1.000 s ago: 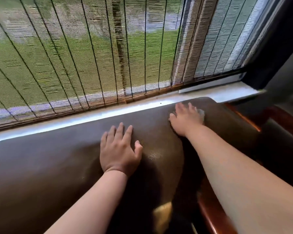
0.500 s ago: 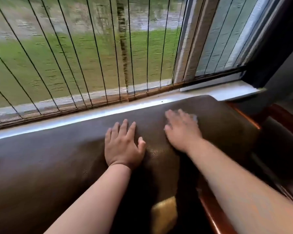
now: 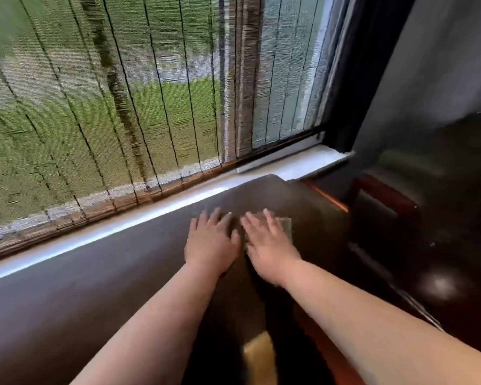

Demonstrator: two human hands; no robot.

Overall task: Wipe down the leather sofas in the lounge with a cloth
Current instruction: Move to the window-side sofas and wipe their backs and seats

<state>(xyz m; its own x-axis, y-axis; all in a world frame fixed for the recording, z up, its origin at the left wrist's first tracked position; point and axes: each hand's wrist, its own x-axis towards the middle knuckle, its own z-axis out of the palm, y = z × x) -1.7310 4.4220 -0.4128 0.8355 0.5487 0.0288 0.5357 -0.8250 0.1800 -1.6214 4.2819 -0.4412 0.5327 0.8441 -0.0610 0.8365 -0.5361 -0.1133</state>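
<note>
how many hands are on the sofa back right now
2. The left hand lies flat on top of the brown sofa back; the right hand is just beside it, pressing a cloth that shows past its fingers.

- The sofa (image 3: 67, 301) is dark brown leather; its rounded back top runs along under the window.
- The cloth (image 3: 287, 227) is pale, lying flat on the sofa back, mostly covered.

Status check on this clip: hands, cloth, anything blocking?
Left hand flat on sofa back. Right hand flat, pressing cloth onto it. Nothing in the way.
</note>
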